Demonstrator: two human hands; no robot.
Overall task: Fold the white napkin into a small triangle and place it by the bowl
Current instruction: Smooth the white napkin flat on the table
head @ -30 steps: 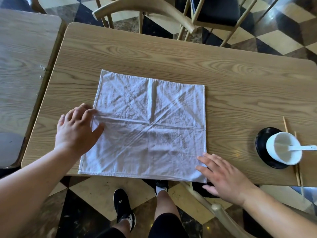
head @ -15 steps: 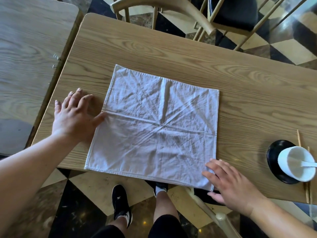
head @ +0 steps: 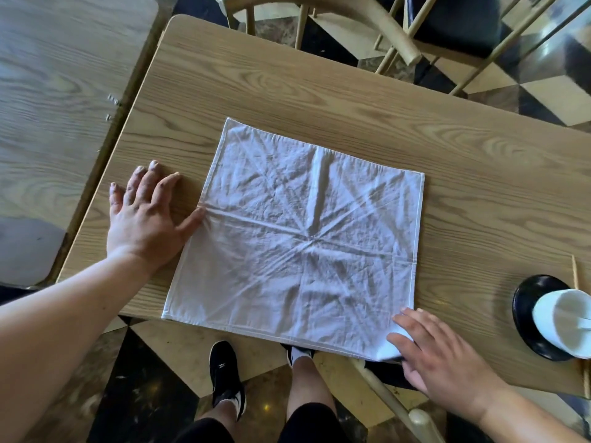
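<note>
The white napkin [head: 300,244] lies unfolded; the flat-open left hand [head: 144,215] pins nine o'clock, the right hand [head: 438,353] pinches the five-o'clock corner, likely for a diagonal fold.

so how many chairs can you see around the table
3. One chair at the table's far side, another with a dark seat at the top right, and a third at the near edge by the legs. More may sit out of frame.
</note>
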